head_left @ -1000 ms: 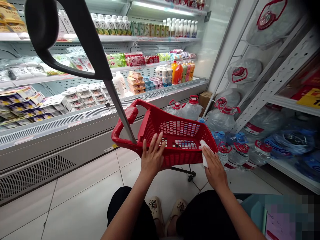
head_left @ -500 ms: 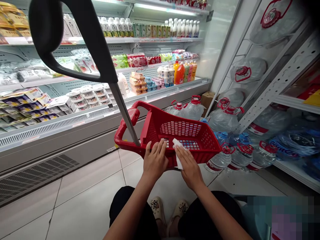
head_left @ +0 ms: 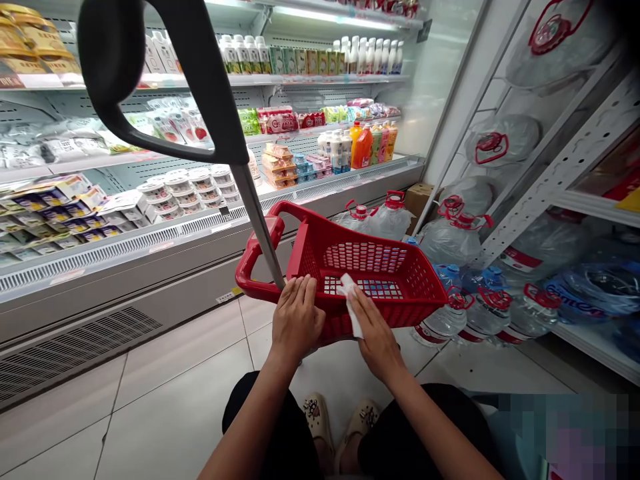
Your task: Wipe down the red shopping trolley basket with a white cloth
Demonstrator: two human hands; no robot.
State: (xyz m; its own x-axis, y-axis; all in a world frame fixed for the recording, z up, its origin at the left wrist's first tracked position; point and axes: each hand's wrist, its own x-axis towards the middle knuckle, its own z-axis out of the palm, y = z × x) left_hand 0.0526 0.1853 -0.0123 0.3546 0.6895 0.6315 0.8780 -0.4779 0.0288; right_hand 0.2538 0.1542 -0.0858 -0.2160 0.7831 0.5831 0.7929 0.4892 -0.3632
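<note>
A red plastic shopping basket (head_left: pixel 360 257) with grid sides and a long grey pole (head_left: pixel 263 223) stands in front of me, its black handle (head_left: pixel 230 113) looming close at upper left. My left hand (head_left: pixel 297 313) grips the near rim beside the foot of the pole, fingers together over the edge. Farther right along that same rim, my right hand (head_left: pixel 373 333) presses a white wipe (head_left: pixel 353 310) against the basket, the cloth partly covered by its fingers. The basket holds nothing that I can see.
An open chiller (head_left: pixel 200 233) of dairy and drinks runs along the left and back. Large water bottles (head_left: pixel 480 310) crowd the floor and a white rack (head_left: pixel 530 193) at right. My shoes (head_left: pixel 317 417) are on the tiles below; a blurred patch covers the lower right corner.
My left hand has slid left along the rim toward the pole. My right hand still holds the wipe at nearly the same spot. The view has shifted slightly.
</note>
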